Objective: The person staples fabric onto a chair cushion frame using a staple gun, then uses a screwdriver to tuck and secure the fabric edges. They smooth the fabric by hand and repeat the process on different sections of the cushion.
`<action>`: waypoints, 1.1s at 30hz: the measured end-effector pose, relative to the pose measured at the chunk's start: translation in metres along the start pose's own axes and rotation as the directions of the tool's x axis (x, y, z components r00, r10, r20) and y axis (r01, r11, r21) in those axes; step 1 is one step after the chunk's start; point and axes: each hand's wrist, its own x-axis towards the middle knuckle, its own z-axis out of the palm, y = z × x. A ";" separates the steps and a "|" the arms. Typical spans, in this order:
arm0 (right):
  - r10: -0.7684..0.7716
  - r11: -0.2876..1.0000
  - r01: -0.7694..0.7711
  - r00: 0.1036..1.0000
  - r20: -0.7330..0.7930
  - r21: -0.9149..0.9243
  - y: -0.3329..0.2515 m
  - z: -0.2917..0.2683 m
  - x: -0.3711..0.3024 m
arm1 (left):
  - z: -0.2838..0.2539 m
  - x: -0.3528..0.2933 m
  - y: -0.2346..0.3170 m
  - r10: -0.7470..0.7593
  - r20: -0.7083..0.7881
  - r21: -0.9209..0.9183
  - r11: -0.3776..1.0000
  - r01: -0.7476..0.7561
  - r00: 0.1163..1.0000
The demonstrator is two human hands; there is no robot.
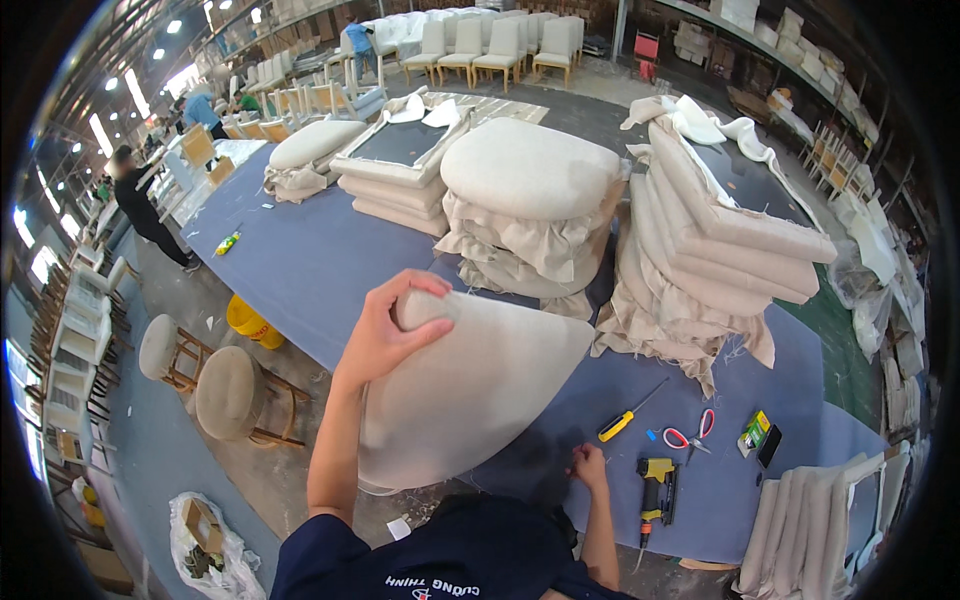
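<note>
A beige upholstered seat cushion [480,390] stands tilted on its edge in front of me, its smooth fabric face partly toward me. My left hand [398,325] grips its upper left corner, thumb on the near face and fingers over the edge. My right hand [588,464] is low at the table, right of the cushion, with its fingers curled together; whatever they may hold is too small to make out. Nearest to that hand lie a yellow screwdriver [617,425], red-handled scissors [690,436] and a yellow-and-black staple gun [655,495].
Stacks of beige cushions [530,170] and padded panels [700,210] stand across the blue-covered table [310,270]. A small green-yellow box [754,432] lies at right, near more panels [810,520]. Round stools [230,395] and a yellow bucket [252,320] are at left. A person in black [145,205] stands beyond.
</note>
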 end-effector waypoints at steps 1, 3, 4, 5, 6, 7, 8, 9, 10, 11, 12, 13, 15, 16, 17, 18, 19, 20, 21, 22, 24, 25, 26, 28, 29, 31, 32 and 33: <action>-0.032 0.999 0.033 0.999 -0.027 0.032 0.003 -0.002 -0.002 | 0.000 0.005 -0.005 -0.011 -0.057 -0.025 1.000 0.010 0.998; -0.075 0.991 0.084 0.993 -0.092 0.105 0.003 -0.005 -0.026 | 0.002 0.015 -0.013 -0.020 -0.048 -0.016 1.000 0.019 0.999; -0.112 0.986 0.124 0.988 -0.108 0.112 0.001 -0.008 -0.032 | 0.003 0.018 -0.017 -0.027 -0.044 -0.011 1.000 0.027 0.999; -0.142 0.980 0.158 0.981 -0.131 0.119 -0.005 -0.012 -0.040 | 0.006 0.021 -0.018 -0.038 -0.036 -0.029 0.999 0.037 0.999; -0.171 0.973 0.193 0.972 -0.163 0.129 -0.015 -0.016 -0.049 | 0.012 0.027 -0.015 -0.043 -0.021 -0.050 0.998 0.042 0.999; -0.163 0.979 0.181 0.973 -0.165 0.097 -0.040 -0.018 -0.061 | 0.013 0.027 -0.013 -0.056 -0.019 -0.054 0.997 0.055 0.998; -0.177 0.975 0.196 0.970 -0.165 0.104 -0.060 -0.021 -0.068 | 0.014 0.027 -0.012 -0.071 -0.011 -0.077 0.995 0.070 0.997; -0.191 0.971 0.211 0.967 -0.171 0.113 -0.076 -0.026 -0.073 | 0.017 0.028 -0.012 -0.082 0.003 -0.103 0.991 0.082 0.997; -0.204 0.966 0.226 0.965 -0.166 0.123 -0.092 -0.027 -0.075 | 0.015 0.027 -0.012 -0.099 0.011 -0.119 0.988 0.100 0.995; -0.226 0.959 0.249 0.959 -0.168 0.132 -0.107 -0.031 -0.079 | 0.016 0.028 -0.013 -0.082 0.034 -0.113 0.990 0.086 0.996; -0.248 0.952 0.274 0.953 -0.175 0.140 -0.121 -0.035 -0.082 | 0.017 0.030 -0.013 -0.063 0.058 -0.110 0.992 0.069 0.996; -0.270 0.943 0.298 0.946 -0.182 0.146 -0.134 -0.038 -0.085 | 0.019 0.032 -0.015 -0.043 0.082 -0.109 0.993 0.052 0.996; -0.308 0.921 0.348 0.925 -0.223 0.173 -0.164 -0.040 -0.092 | 0.020 0.036 -0.018 0.019 0.123 -0.126 0.992 -0.004 0.992; -0.327 0.909 0.374 0.914 -0.241 0.184 -0.179 -0.042 -0.096 | 0.021 0.037 -0.020 0.048 0.138 -0.134 0.990 -0.030 0.989; -0.333 0.885 0.390 0.912 -0.240 0.255 -0.198 -0.042 -0.101 | 0.022 0.039 -0.021 0.054 0.153 -0.170 0.985 -0.028 0.987; -0.337 0.857 0.402 0.911 -0.237 0.324 -0.218 -0.040 -0.108 | 0.023 0.039 -0.022 0.057 0.168 -0.204 0.979 -0.022 0.984; -0.340 0.824 0.411 0.909 -0.241 0.390 -0.236 -0.039 -0.116 | 0.026 0.040 -0.022 0.063 0.184 -0.241 0.970 -0.017 0.981; -0.392 0.822 0.452 0.890 -0.233 0.347 -0.253 -0.038 -0.121 | 0.030 0.041 -0.021 0.070 0.202 -0.271 0.962 -0.012 0.977; -0.444 0.813 0.495 0.867 -0.225 0.305 -0.270 -0.037 -0.124 | 0.033 0.043 -0.019 0.079 0.220 -0.299 0.954 -0.010 0.972; -0.496 0.800 0.538 0.842 -0.212 0.266 -0.287 -0.036 -0.127 | 0.036 0.044 -0.017 0.088 0.238 -0.323 0.946 -0.006 0.967; -0.587 0.750 0.608 0.793 -0.164 0.260 -0.325 -0.036 -0.131 | 0.042 0.051 -0.018 0.063 0.283 -0.403 0.913 0.059 0.957; -0.630 0.723 0.643 0.764 -0.139 0.254 -0.343 -0.035 -0.132 | 0.045 0.055 -0.019 0.052 0.304 -0.443 0.892 0.093 0.951; -0.656 0.675 0.684 0.728 -0.198 0.276 -0.361 -0.032 -0.132 | 0.048 0.063 -0.016 0.048 0.330 -0.398 0.912 0.093 0.943; -0.693 0.572 0.757 0.652 -0.309 0.314 -0.392 -0.019 -0.133 | 0.052 0.077 -0.008 0.027 0.378 -0.299 0.949 0.094 0.925; -0.696 0.556 0.768 0.639 -0.328 0.318 -0.401 -0.012 -0.137 | 0.054 0.077 -0.008 0.017 0.333 -0.281 0.956 0.083 0.943; -0.691 0.520 0.790 0.613 -0.384 0.325 -0.410 -0.002 -0.142 | 0.061 0.078 -0.009 0.005 0.257 -0.240 0.969 0.059 0.966; -0.703 0.549 0.778 0.628 -0.334 0.307 -0.404 0.002 -0.141 | 0.063 0.076 -0.009 0.011 0.246 -0.241 0.969 0.050 0.969; -0.712 0.576 0.765 0.642 -0.284 0.288 -0.395 0.007 -0.138 | 0.064 0.074 -0.009 0.017 0.235 -0.242 0.969 0.042 0.972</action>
